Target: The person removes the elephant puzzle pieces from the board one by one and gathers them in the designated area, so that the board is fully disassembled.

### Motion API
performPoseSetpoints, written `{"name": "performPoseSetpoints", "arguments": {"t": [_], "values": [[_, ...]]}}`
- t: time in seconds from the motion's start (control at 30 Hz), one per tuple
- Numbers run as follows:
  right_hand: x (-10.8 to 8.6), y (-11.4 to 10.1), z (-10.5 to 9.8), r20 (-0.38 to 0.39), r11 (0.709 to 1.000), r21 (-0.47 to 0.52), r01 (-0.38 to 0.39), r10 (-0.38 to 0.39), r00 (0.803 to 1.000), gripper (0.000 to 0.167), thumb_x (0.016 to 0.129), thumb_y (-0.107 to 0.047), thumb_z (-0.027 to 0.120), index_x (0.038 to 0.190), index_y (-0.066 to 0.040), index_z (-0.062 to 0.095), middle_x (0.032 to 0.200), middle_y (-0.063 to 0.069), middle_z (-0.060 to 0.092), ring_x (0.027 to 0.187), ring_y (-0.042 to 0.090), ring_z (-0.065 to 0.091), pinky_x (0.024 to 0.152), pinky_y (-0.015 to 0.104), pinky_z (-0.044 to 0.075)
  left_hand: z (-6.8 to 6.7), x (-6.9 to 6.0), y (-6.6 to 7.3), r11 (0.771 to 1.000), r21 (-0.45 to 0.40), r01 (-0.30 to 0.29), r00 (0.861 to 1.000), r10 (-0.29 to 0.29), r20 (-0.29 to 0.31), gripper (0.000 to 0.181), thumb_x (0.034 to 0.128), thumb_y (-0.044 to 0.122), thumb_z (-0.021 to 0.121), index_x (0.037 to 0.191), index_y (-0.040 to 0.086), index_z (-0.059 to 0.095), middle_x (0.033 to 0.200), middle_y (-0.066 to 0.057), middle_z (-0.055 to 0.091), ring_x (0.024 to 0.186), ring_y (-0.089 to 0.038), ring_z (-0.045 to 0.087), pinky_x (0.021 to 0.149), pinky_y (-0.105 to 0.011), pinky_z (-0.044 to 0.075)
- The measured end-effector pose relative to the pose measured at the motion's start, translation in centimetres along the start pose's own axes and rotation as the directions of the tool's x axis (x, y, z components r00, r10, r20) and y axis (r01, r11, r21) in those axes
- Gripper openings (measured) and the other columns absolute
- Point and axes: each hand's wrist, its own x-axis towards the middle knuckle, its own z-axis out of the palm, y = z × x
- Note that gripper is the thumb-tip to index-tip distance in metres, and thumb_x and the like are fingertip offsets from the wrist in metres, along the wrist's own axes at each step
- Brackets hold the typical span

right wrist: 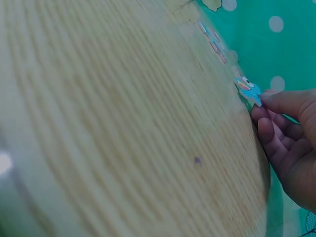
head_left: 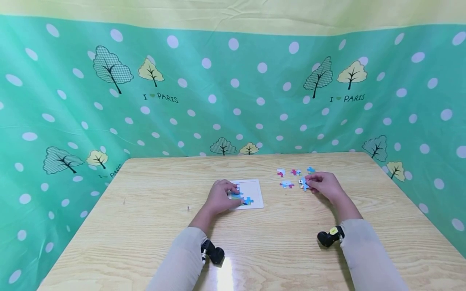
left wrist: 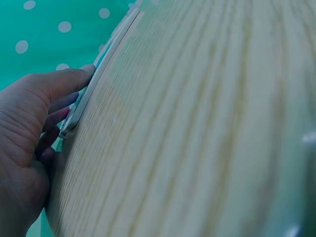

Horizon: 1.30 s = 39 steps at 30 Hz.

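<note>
Across the wood-grain tabletop [head_left: 145,226], the left hand [head_left: 220,197] grips the white puzzle tray [head_left: 258,195] while the right hand [head_left: 325,185] pinches a blue piece [head_left: 303,184] beside the loose pieces [head_left: 287,184], probably best turned to fit before pressing home.

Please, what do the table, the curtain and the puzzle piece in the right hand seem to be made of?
Table: wood or wood-look laminate, slightly glossy; grain streaks and a bright reflection show.
Curtain: probably cloth, perhaps plastic, mostly matte; it shows soft wrinkles.
Puzzle piece: perhaps card, printed in colour; it looks thin, but its sheen is unclear.
</note>
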Motion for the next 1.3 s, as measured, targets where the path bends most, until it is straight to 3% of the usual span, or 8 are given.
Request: {"name": "performPoseSetpoints", "arguments": {"t": [0.3, 0.57, 0.8, 1.07, 1.3], "values": [[0.2, 0.1, 0.2, -0.007, 0.997, -0.060, 0.038, -0.039, 0.999, 0.030, 0.105, -0.005, 0.058, 0.130, 0.012, 0.062, 0.102, 0.018, 0.067, 0.078, 0.017, 0.060, 0.064, 0.024, 0.055, 0.0, 0.1, -0.1, 1.000, -0.007, -0.006, 1.000, 0.006, 0.000, 0.020, 0.0787, 0.024, 0.092, 0.090, 0.014, 0.080, 0.117, -0.002, 0.069, 0.119, -0.025, 0.053, 0.101, -0.043, 0.046], [-0.1, 0.3, 0.1, -0.019, 0.998, -0.031, 0.059, -0.060, 0.998, 0.032, 0.105, -0.005, 0.060, 0.132, 0.013, 0.060, 0.110, 0.024, 0.068, 0.080, 0.016, 0.062, 0.066, 0.023, 0.056, -0.2, 0.0, 0.1, 1.000, -0.008, -0.011, 1.000, 0.011, 0.001, 0.020, 0.0784, 0.023, 0.092, 0.090, 0.013, 0.080, 0.117, -0.003, 0.069, 0.118, -0.025, 0.053, 0.101, -0.043, 0.046], [-0.7, -0.2, -0.1, -0.053, 0.998, -0.016, 0.056, -0.057, 0.997, 0.033, 0.105, -0.008, 0.061, 0.134, 0.007, 0.062, 0.109, 0.019, 0.067, 0.087, 0.020, 0.060, 0.069, 0.023, 0.054, -0.1, 0.0, 0.1, 1.000, 0.001, -0.006, 1.000, 0.006, 0.002, 0.020, 0.0788, 0.024, 0.092, 0.091, 0.013, 0.080, 0.117, -0.003, 0.069, 0.119, -0.025, 0.053, 0.101, -0.043, 0.046], [-1.6, -1.1, -0.2, -0.059, 0.991, 0.045, 0.129, -0.126, 0.990, 0.037, 0.102, -0.012, 0.066, 0.135, 0.004, 0.062, 0.117, 0.018, 0.063, 0.100, 0.020, 0.057, 0.082, 0.020, 0.053, 0.0, 0.0, 0.0, 1.000, 0.002, -0.010, 1.000, 0.010, 0.000, 0.021, 0.0786, 0.025, 0.092, 0.091, 0.013, 0.080, 0.117, -0.003, 0.069, 0.119, -0.026, 0.053, 0.101, -0.043, 0.046], [-2.1, -2.3, 0.0, -0.057, 0.983, 0.058, 0.172, -0.169, 0.984, 0.040, 0.100, -0.015, 0.070, 0.133, 0.006, 0.062, 0.115, 0.016, 0.064, 0.100, 0.019, 0.057, 0.082, 0.021, 0.052, 0.0, 0.0, -0.1, 1.000, -0.005, -0.009, 1.000, 0.009, 0.002, 0.020, 0.0786, 0.024, 0.092, 0.090, 0.014, 0.079, 0.118, -0.002, 0.069, 0.119, -0.025, 0.053, 0.101, -0.043, 0.046]]}}
